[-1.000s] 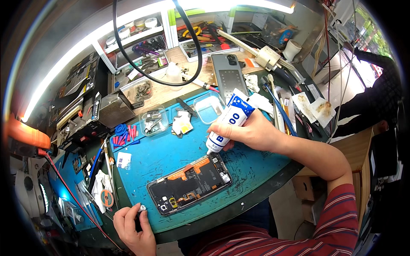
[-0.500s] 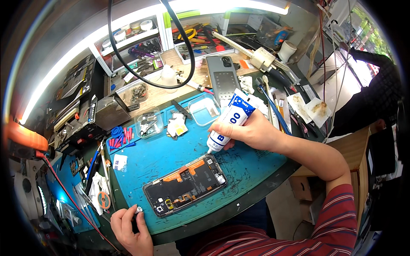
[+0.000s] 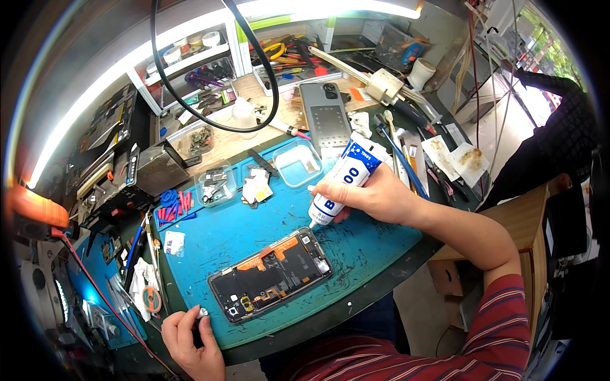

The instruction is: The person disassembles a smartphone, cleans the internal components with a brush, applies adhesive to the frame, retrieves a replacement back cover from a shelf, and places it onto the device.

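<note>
Gluing seems underway, needing steady tracing: right hand point(image 3: 364, 194) grips tube point(image 3: 347, 174) at phone point(image 3: 274, 274), left hand point(image 3: 192, 344) pinches white cap point(image 3: 203, 313) near front edge of bench point(image 3: 343, 310).

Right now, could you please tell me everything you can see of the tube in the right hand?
The tube is white, with dark blue printing and a blue patterned area toward its broad end; it looks like soft plastic and narrows to a slim pale nozzle. The right hand grips it. It is tilted, broad end up and rightward, nozzle down by the far right corner of the opened phone; whether the tip touches is unclear.
</note>
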`<state>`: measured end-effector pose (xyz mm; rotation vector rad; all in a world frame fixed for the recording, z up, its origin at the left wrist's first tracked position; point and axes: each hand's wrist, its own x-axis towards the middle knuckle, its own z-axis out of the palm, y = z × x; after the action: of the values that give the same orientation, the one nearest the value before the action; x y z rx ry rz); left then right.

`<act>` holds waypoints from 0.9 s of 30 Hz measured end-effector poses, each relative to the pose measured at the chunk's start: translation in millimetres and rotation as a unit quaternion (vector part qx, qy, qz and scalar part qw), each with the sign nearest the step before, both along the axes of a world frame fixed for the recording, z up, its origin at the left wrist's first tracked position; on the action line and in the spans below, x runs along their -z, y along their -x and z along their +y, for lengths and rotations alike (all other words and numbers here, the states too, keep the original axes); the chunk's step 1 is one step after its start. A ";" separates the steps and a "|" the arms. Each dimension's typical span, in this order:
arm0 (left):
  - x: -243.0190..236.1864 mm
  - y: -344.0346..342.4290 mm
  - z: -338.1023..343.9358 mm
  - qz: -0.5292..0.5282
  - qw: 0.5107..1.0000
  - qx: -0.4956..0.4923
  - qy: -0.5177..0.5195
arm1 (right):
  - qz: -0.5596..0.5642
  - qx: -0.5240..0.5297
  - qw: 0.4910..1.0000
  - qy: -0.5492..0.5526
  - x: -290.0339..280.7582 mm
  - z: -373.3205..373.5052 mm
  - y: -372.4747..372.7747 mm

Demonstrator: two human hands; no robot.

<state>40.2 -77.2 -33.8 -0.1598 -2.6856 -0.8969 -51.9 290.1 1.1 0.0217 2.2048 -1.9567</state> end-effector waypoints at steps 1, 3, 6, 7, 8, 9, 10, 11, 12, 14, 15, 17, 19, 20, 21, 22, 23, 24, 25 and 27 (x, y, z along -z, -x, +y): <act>0.7 0.0 -0.4 0.000 1.000 0.000 -0.003 | 0.004 0.000 1.000 0.000 0.1 0.3 -0.6; 5.0 0.9 -7.0 0.015 0.999 0.010 0.032 | 0.004 -0.001 1.000 0.001 0.9 2.0 -2.0; 6.4 0.9 -9.0 0.021 0.998 0.013 0.051 | -0.001 -0.005 1.000 0.001 1.3 3.3 -3.7; 5.7 1.1 -8.8 0.020 0.998 0.012 0.052 | -0.004 -0.006 1.000 0.001 1.6 3.4 -4.3; 4.6 0.7 -6.7 0.015 0.999 0.008 0.035 | -0.008 -0.006 1.000 0.001 0.8 2.9 -4.9; 2.6 0.0 -2.7 0.010 1.000 0.004 0.018 | -0.013 -0.006 1.000 0.001 -0.9 2.1 -5.6; 1.2 -0.2 -0.1 0.005 1.000 0.000 0.001 | -0.016 -0.006 1.000 0.000 -2.1 2.0 -6.3; 1.2 -0.2 0.0 0.007 1.000 0.001 0.002 | -0.017 -0.007 1.000 -0.001 -2.2 2.2 -7.1; 1.3 -0.1 -0.1 0.008 1.000 0.002 0.003 | -0.017 -0.008 1.000 -0.002 -2.0 2.4 -7.9; 1.6 0.1 -0.3 0.010 1.000 0.005 0.006 | -0.019 -0.007 1.000 -0.003 -1.3 2.7 -9.7; 1.7 0.2 -0.4 0.011 1.000 0.006 0.007 | -0.020 -0.005 1.000 -0.002 -0.9 2.6 -10.7; 2.2 0.2 -1.2 0.013 1.000 0.007 0.008 | -0.025 -0.002 1.000 -0.001 -0.4 2.2 -12.7; 2.5 0.4 -1.7 0.015 1.000 0.009 0.007 | -0.030 -0.001 1.000 0.000 0.0 2.1 -14.7; 2.4 0.4 -1.5 0.014 1.000 0.008 0.008 | -0.026 0.000 1.000 0.003 0.7 1.8 -15.6; 2.2 0.3 -1.3 0.014 1.000 0.007 0.010 | -0.022 0.002 1.000 0.007 1.7 1.3 -16.3; 2.0 0.0 -1.2 0.014 1.000 0.006 0.012 | -0.019 0.003 1.000 0.010 2.2 1.0 -17.2; 1.9 0.0 -1.2 0.014 1.000 0.008 0.012 | -0.020 0.002 1.000 0.010 1.7 0.8 -18.1; 1.9 0.4 -1.4 0.015 1.000 0.009 0.012 | -0.022 0.001 1.000 0.009 0.8 0.8 -18.9; 2.2 0.5 -1.5 0.015 1.000 0.011 0.011 | -0.024 0.000 1.000 0.008 0.0 1.2 -20.1; 3.0 0.9 -1.9 0.020 1.000 0.013 0.010 | -0.021 -0.005 1.000 0.008 -0.8 1.9 -22.1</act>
<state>39.3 -79.1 -36.8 -0.2149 -2.6616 -0.8655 -29.8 292.0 1.9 0.0477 2.1585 -1.9504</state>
